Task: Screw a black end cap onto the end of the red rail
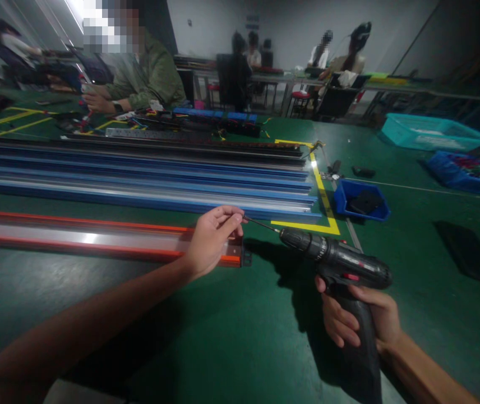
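My right hand (361,320) is wrapped around the handle of a black cordless drill (345,261), which points to the left. A long thin driver bit (262,224) sticks out of its chuck. At the bit's tip, my left hand (215,235) is closed in a pinch; whatever small thing is between thumb and fingers is too hidden to name. Below the left hand lies an orange-edged metal profile (84,238) with a shiny inner channel. A black end piece (246,258) sits at its right end, close under my fingers.
Several blue profiles (147,193) lie side by side beyond the orange one, near yellow tape (328,210). To the right are a small blue bin (361,199) with a black part, a teal tray (433,132) and a blue tray (471,171). Across the table a person in a green sleeve (156,76) works.
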`<action>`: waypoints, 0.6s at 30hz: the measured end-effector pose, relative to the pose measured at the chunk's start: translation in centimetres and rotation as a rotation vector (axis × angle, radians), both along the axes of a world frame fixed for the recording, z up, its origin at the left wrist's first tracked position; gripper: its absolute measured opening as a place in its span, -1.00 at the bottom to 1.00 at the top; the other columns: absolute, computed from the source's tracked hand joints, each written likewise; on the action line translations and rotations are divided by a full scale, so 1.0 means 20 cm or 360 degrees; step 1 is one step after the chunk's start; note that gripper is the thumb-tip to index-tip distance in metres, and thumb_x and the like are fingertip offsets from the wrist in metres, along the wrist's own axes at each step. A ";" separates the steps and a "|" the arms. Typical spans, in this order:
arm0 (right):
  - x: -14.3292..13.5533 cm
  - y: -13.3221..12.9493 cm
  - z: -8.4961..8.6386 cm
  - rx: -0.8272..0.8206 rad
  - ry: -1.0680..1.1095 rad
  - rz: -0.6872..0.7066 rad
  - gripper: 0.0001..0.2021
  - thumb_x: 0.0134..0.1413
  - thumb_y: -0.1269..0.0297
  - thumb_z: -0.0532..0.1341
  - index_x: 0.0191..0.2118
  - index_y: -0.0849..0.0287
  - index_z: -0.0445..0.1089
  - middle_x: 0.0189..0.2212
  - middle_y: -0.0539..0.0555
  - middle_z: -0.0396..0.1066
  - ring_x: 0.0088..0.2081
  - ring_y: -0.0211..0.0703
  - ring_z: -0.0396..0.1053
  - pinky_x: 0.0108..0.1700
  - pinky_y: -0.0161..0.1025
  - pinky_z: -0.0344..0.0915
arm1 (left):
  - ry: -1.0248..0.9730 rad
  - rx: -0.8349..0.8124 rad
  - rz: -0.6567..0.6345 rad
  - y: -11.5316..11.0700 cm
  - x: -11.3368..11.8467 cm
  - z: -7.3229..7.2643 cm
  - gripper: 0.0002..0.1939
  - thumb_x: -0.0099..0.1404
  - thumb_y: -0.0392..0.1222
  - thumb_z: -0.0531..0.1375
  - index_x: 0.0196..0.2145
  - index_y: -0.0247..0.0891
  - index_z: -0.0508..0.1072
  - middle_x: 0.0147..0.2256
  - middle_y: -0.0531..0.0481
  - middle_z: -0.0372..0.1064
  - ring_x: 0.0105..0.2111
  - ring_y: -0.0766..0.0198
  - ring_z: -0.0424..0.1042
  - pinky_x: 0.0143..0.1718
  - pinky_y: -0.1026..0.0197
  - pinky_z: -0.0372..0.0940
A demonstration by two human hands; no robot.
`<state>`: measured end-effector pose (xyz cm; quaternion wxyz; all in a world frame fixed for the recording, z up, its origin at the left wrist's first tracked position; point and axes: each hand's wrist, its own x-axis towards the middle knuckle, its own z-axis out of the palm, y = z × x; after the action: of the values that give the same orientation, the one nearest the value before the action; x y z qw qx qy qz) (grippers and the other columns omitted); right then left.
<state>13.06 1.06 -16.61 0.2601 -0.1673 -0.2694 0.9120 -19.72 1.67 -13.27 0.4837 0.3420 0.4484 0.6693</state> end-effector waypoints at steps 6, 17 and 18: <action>0.00 0.00 0.01 -0.0020 0.0016 0.0013 -0.63 0.36 0.10 0.27 0.04 0.29 0.61 -0.62 -0.09 0.27 -0.67 -0.30 0.19 -0.41 -0.21 0.51 | 0.0020 0.0036 -0.0009 0.00 0.00 0.00 -0.80 0.21 -0.24 0.45 -0.23 -0.35 0.59 -0.34 -0.03 0.60 -0.48 0.45 0.46 -0.40 0.35 0.36; 0.00 -0.01 0.01 -0.0024 0.0006 0.0028 -0.64 0.36 0.08 0.25 0.01 0.27 0.61 -0.64 -0.11 0.22 -0.69 -0.30 0.14 -0.44 -0.22 0.49 | 0.0206 0.0106 -0.0026 -0.02 0.00 -0.03 -0.82 0.28 -0.21 0.42 -0.20 -0.33 0.59 -0.34 0.00 0.56 -0.47 0.46 0.43 -0.38 0.35 0.39; 0.00 -0.01 0.01 -0.0019 0.0002 0.0030 -0.63 0.36 0.07 0.26 0.01 0.27 0.61 -0.64 -0.11 0.23 -0.69 -0.30 0.14 -0.44 -0.22 0.48 | 0.0213 0.0108 -0.0034 -0.02 0.00 -0.03 -0.82 0.29 -0.21 0.42 -0.19 -0.33 0.59 -0.33 0.00 0.56 -0.47 0.46 0.43 -0.37 0.35 0.39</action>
<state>12.99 0.95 -16.48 0.2506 -0.1658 -0.2653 0.9162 -19.73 1.28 -13.88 0.4477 0.4070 0.4531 0.6546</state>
